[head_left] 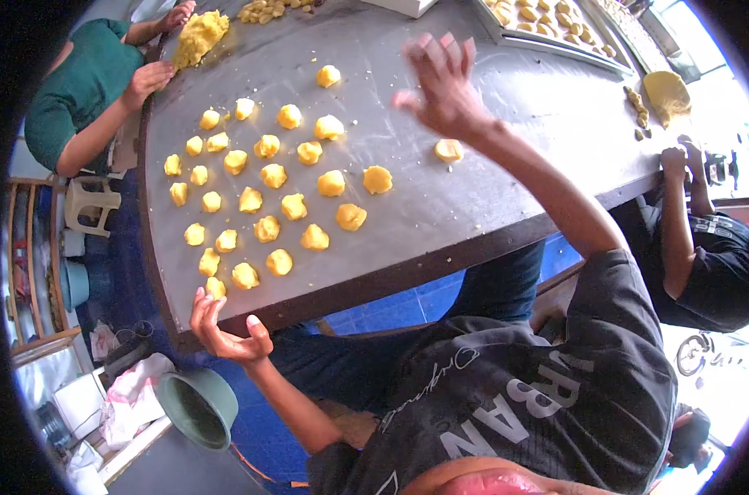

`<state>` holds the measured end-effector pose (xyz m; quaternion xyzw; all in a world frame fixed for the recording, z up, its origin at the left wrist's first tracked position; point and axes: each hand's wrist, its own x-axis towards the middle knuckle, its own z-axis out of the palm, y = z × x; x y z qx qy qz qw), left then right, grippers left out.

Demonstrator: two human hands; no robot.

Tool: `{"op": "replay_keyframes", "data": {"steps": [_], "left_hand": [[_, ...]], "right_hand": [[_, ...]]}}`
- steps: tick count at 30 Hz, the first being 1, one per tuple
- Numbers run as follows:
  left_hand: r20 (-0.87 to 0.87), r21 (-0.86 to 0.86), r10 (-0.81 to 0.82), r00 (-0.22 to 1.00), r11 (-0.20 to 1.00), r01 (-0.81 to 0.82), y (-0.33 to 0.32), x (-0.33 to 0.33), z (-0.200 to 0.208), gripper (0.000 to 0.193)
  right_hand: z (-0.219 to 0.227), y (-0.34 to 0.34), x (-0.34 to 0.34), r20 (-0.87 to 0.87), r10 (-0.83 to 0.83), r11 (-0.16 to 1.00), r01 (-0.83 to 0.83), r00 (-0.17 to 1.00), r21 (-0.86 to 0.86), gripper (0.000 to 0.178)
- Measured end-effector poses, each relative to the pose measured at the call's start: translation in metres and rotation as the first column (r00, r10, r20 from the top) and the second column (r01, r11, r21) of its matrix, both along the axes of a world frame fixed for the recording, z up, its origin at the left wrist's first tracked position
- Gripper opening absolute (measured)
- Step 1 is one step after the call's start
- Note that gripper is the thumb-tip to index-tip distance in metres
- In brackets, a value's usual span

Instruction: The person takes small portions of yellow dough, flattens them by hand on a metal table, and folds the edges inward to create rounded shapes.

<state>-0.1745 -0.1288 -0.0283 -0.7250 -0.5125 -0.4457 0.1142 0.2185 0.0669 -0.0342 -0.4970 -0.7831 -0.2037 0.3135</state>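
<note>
The left hand (234, 334) has its fingertips at a yellow dough lump (215, 287) near a corner of the grey table (424, 219), while the blurred right hand (445, 91) spreads its fingers near a paler lump (449, 150).

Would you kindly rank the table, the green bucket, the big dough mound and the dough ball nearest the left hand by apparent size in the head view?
Table
Green bucket
Dough mound
Dough ball nearest left hand
</note>
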Motion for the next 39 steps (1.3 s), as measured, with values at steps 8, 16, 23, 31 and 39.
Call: {"op": "replay_keyframes", "data": {"steps": [8,16,23,31,39], "left_hand": [[0.027,0.031,0.02,0.999,0.999,-0.021,0.0,0.003,-0.001,0.043],[0.018,0.049,0.013,1.0,0.999,-0.013,-0.003,-0.002,-0.001,0.043],[0.018,0.036,0.003,1.0,0.999,-0.003,-0.002,0.001,0.0,0.043],[0.024,0.039,0.003,1.0,0.999,-0.004,0.003,0.004,0.0,0.044],[0.031,0.03,-0.01,0.999,1.0,0.009,-0.003,0.002,0.0,0.044]], "right_hand": [[-0.022,-0.028,-0.007,0.203,-0.015,0.968,0.065,0.979,-0.242,0.077],[0.002,-0.02,0.002,0.419,-0.118,0.847,0.312,0.9,-0.431,0.078],[-0.004,-0.017,0.007,0.3,-0.088,0.938,0.18,0.95,-0.296,0.08],[-0.015,-0.023,0.001,0.218,-0.107,0.972,0.149,0.97,-0.184,0.075],[-0.014,-0.033,-0.006,0.232,-0.042,0.941,0.116,0.972,-0.317,0.073]]}}
